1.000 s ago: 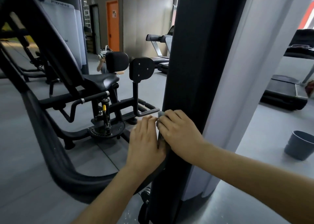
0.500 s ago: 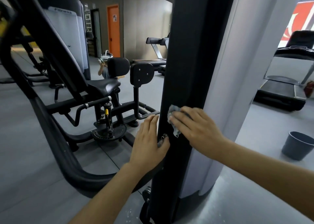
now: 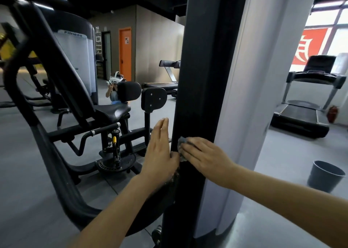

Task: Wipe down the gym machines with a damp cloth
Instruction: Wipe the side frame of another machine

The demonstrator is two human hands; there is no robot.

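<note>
A tall black upright column [image 3: 199,78] of a gym machine fills the middle of the view, its long axis running floor to ceiling, with one pale grey curved shroud [image 3: 254,97] just beside it on the right.

One small grey-blue cloth [image 3: 181,140] lies bunched against the front face of the column at about mid height. Only a crumpled corner shows, so its long axis cannot be told. The right hand [image 3: 205,157] lies over it with fingers fairly straight, pointing left across the column, and presses it to the metal.

The left hand [image 3: 160,153] is spread flat, fingers together and pointing up along the column's left edge. Its thumb touches that edge, just beside the cloth.

To the left stands one black padded seat [image 3: 111,110] on its dark frame, with two black pads behind it. On the grey floor at the right sits one dark grey round bucket [image 3: 325,176], well apart from the column. Two treadmills show: one black treadmill [image 3: 305,112] near the window, and another partly hidden behind the column. One orange door [image 3: 125,53] is in the far wall.
</note>
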